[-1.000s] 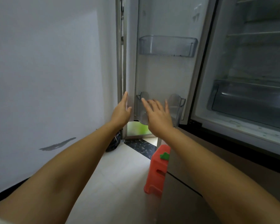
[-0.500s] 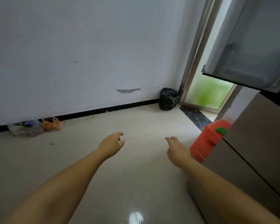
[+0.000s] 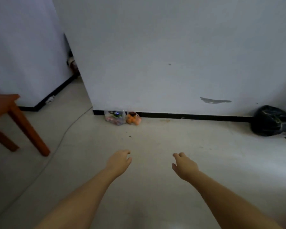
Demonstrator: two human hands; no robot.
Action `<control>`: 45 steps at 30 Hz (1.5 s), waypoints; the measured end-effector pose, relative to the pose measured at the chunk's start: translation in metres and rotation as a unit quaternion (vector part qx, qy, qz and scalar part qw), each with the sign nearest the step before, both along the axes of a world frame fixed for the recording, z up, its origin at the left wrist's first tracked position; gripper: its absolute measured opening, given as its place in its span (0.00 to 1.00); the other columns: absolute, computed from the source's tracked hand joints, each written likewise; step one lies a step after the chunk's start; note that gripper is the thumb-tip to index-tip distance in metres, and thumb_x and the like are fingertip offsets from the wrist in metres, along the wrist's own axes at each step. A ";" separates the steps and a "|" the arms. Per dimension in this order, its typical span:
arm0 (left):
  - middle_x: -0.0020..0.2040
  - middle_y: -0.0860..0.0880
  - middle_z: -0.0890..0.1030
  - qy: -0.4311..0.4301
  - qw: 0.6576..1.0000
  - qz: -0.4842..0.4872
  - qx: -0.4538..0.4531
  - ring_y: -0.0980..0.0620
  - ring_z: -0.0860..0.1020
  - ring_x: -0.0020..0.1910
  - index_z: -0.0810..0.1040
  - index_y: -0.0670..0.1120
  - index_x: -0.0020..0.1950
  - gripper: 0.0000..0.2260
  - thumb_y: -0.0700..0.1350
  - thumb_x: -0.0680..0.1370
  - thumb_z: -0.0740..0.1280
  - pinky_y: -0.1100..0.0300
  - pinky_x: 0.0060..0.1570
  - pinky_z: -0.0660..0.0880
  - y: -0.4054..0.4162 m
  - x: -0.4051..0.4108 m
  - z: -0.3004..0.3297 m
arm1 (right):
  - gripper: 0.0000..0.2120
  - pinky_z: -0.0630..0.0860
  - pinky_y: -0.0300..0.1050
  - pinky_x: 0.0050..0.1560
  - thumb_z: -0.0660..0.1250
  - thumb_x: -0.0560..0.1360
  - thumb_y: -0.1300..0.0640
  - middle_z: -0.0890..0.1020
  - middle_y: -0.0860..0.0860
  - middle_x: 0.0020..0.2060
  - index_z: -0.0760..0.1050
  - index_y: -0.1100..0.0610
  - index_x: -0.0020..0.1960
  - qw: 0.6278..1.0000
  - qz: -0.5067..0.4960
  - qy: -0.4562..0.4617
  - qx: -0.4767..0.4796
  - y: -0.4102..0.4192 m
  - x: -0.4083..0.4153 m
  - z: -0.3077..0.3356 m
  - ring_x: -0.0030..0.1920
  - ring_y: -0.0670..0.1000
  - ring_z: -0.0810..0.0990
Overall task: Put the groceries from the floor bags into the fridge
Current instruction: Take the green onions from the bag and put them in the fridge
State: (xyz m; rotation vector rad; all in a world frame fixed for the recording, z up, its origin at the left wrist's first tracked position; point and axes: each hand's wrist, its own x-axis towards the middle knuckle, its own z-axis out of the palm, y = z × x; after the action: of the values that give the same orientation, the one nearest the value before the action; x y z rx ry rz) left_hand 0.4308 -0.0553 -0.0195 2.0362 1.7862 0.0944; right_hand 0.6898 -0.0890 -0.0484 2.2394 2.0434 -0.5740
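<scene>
Two small clear plastic bags stand on the floor against the white wall's black skirting. The left bag (image 3: 114, 117) holds mixed packaged items; the right bag (image 3: 133, 119) holds orange fruit. My left hand (image 3: 119, 161) and my right hand (image 3: 184, 164) hang over the pale floor well short of the bags, fingers loosely curled, holding nothing. The fridge is out of view.
A brown wooden table (image 3: 2, 103) stands at the left, with a thin white cable (image 3: 63, 134) running along the floor beside its leg. A full black rubbish bag (image 3: 269, 121) sits against the wall at the right. The wall corner (image 3: 82, 83) juts out behind the grocery bags.
The view has swung left from the open fridge door to the floor and wall. Both hands left the door and dropped low. The grocery bags now lie ahead.
</scene>
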 end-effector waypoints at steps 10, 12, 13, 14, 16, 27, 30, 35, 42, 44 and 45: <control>0.65 0.45 0.74 0.006 0.998 0.063 -0.001 0.47 0.73 0.63 0.70 0.45 0.68 0.17 0.48 0.81 0.58 0.58 0.60 0.69 0.125 -0.122 0.013 | 0.20 0.74 0.52 0.57 0.54 0.81 0.51 0.67 0.55 0.67 0.61 0.55 0.71 0.994 0.107 0.006 -0.006 0.155 -0.147 0.007 0.63 0.58 0.72; 0.64 0.45 0.74 -0.003 0.999 0.053 -0.008 0.47 0.73 0.62 0.70 0.45 0.68 0.17 0.48 0.81 0.58 0.56 0.60 0.69 0.157 -0.122 0.007 | 0.20 0.73 0.51 0.57 0.54 0.81 0.51 0.67 0.55 0.67 0.60 0.55 0.72 0.994 0.112 -0.002 -0.011 0.188 -0.152 0.005 0.63 0.58 0.72; 0.64 0.45 0.75 -0.005 0.999 0.048 -0.010 0.47 0.73 0.62 0.71 0.45 0.67 0.17 0.49 0.81 0.58 0.56 0.60 0.70 0.175 -0.121 0.003 | 0.21 0.73 0.51 0.57 0.53 0.81 0.51 0.67 0.55 0.67 0.60 0.55 0.72 0.994 0.111 -0.006 -0.014 0.205 -0.151 0.004 0.62 0.58 0.72; 0.64 0.45 0.75 -0.005 0.999 0.043 -0.010 0.47 0.74 0.61 0.71 0.45 0.67 0.17 0.49 0.80 0.58 0.56 0.60 0.71 0.197 -0.119 -0.001 | 0.21 0.73 0.51 0.57 0.53 0.81 0.51 0.67 0.55 0.67 0.59 0.55 0.73 0.993 0.113 -0.010 -0.016 0.228 -0.150 0.000 0.62 0.58 0.73; 0.63 0.46 0.75 -0.011 0.999 0.039 -0.006 0.48 0.74 0.60 0.71 0.45 0.67 0.17 0.49 0.81 0.58 0.57 0.59 0.71 0.233 -0.117 -0.004 | 0.21 0.73 0.50 0.57 0.53 0.81 0.52 0.67 0.55 0.68 0.59 0.55 0.73 0.993 0.116 -0.015 -0.018 0.267 -0.146 -0.002 0.62 0.58 0.73; 0.60 0.45 0.78 -0.036 0.991 0.129 -0.023 0.48 0.76 0.58 0.74 0.45 0.63 0.15 0.48 0.80 0.60 0.56 0.57 0.71 0.447 -0.185 -0.013 | 0.21 0.73 0.52 0.59 0.54 0.81 0.51 0.67 0.55 0.69 0.60 0.54 0.73 0.986 0.160 -0.020 -0.048 0.518 -0.186 0.000 0.63 0.58 0.73; 0.60 0.46 0.78 -0.028 0.990 0.129 -0.039 0.48 0.76 0.58 0.74 0.45 0.64 0.15 0.49 0.80 0.60 0.56 0.58 0.72 0.501 -0.210 -0.026 | 0.21 0.72 0.51 0.58 0.54 0.81 0.51 0.67 0.55 0.69 0.60 0.53 0.73 0.984 0.166 -0.006 -0.059 0.572 -0.215 -0.012 0.64 0.58 0.72; 0.59 0.46 0.79 -0.043 0.991 0.118 -0.036 0.48 0.77 0.57 0.75 0.46 0.62 0.14 0.49 0.79 0.61 0.57 0.56 0.73 0.614 -0.260 -0.050 | 0.29 0.70 0.53 0.60 0.56 0.79 0.53 0.56 0.53 0.76 0.49 0.51 0.77 0.988 0.148 0.019 -0.047 0.672 -0.265 -0.039 0.67 0.57 0.70; 0.60 0.47 0.78 -0.032 0.994 0.063 -0.088 0.49 0.77 0.57 0.74 0.46 0.63 0.15 0.49 0.79 0.61 0.56 0.56 0.73 0.763 -0.326 -0.068 | 0.25 0.75 0.49 0.54 0.57 0.79 0.51 0.67 0.54 0.70 0.57 0.51 0.75 0.995 0.065 0.030 -0.074 0.777 -0.323 -0.054 0.60 0.55 0.76; 0.59 0.47 0.79 -0.027 0.993 0.048 -0.103 0.49 0.77 0.56 0.75 0.46 0.62 0.14 0.49 0.79 0.61 0.56 0.55 0.74 0.799 -0.331 -0.079 | 0.24 0.75 0.47 0.54 0.57 0.80 0.51 0.68 0.53 0.69 0.58 0.51 0.74 0.994 0.049 0.053 -0.078 0.800 -0.333 -0.060 0.59 0.55 0.76; 0.59 0.47 0.79 -0.026 0.993 0.037 -0.110 0.49 0.77 0.55 0.75 0.46 0.62 0.14 0.49 0.79 0.61 0.56 0.55 0.74 0.815 -0.330 -0.086 | 0.23 0.75 0.46 0.54 0.57 0.80 0.51 0.68 0.53 0.69 0.59 0.52 0.74 0.994 0.048 0.063 -0.079 0.812 -0.337 -0.067 0.60 0.54 0.76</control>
State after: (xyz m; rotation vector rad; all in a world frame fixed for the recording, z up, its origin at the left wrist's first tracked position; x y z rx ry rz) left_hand 0.1009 0.7600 -0.1054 1.7996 1.7563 -0.0262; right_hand 0.3532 0.7233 -0.1151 2.0535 2.0667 -0.8571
